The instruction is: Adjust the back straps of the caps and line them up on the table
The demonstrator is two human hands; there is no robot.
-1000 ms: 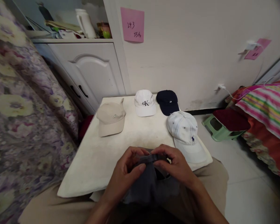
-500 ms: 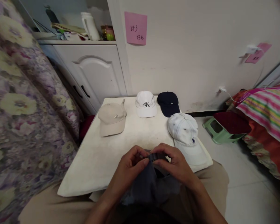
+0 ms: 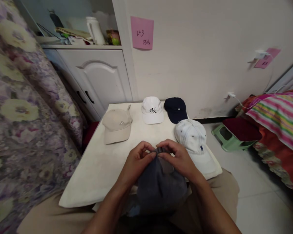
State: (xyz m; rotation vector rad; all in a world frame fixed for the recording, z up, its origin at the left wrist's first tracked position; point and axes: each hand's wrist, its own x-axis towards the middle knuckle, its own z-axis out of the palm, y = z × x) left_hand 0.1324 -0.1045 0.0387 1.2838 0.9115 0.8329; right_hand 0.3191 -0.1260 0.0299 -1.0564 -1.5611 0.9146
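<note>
A dark grey baseball cap (image 3: 161, 185) hangs between my hands over the near edge of the table (image 3: 92, 178). My left hand (image 3: 139, 161) pinches the left part of its back strap between thumb and fingers. On the right part of that strap, my right hand (image 3: 177, 157) has a matching pinch. Below the strap, the cap's back opening shows. Just beyond my right forearm lies a pale washed cap (image 3: 191, 135) with a small dark logo. Farther back are a white cap (image 3: 152, 110) with black letters and a navy cap (image 3: 175, 109). A beige cap (image 3: 117, 125) lies at the left.
A floral curtain (image 3: 26, 113) hangs on the left, beside a white cabinet (image 3: 100, 78) with a white jug (image 3: 95, 31) on its shelf. Right of the table, a green stool (image 3: 224, 136) stands by a bed with a striped cover (image 3: 280, 113).
Both hands have risen slightly and moved farther over the table, carrying the grey cap. More of its crown shows now. The other caps stay put.
</note>
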